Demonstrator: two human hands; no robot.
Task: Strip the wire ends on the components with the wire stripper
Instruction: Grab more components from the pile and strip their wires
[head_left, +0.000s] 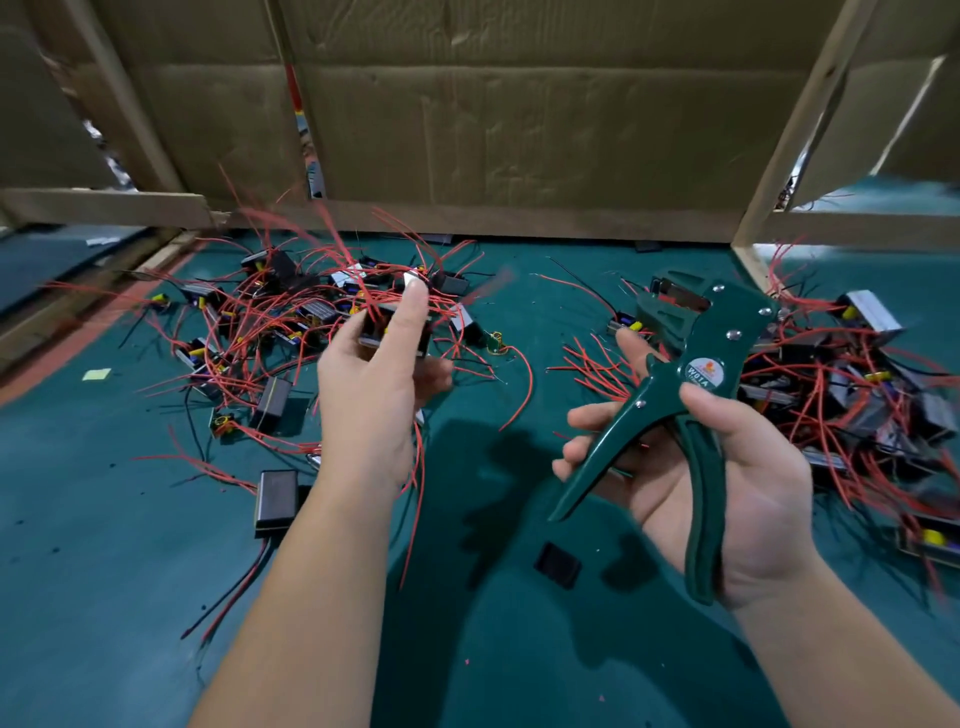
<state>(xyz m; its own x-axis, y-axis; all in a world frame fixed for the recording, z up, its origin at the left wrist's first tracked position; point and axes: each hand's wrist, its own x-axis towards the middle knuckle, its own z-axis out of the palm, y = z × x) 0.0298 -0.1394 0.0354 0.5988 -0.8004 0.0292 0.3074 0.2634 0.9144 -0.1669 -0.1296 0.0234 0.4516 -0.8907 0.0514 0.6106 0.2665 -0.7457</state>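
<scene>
Left hand (371, 384) is gripping a small black component (387, 325) above the left pile (270, 322), red wires (415, 467) dangling under it. Right hand (727, 478) is wrapping around the green stripper (691, 384) handles, head pointing up beside the right pile (852, 384) on the table (104, 545)

Left hand (376, 384) grips component (387, 325); right hand (727, 478) holds green wire stripper (691, 374), handles apart.
</scene>
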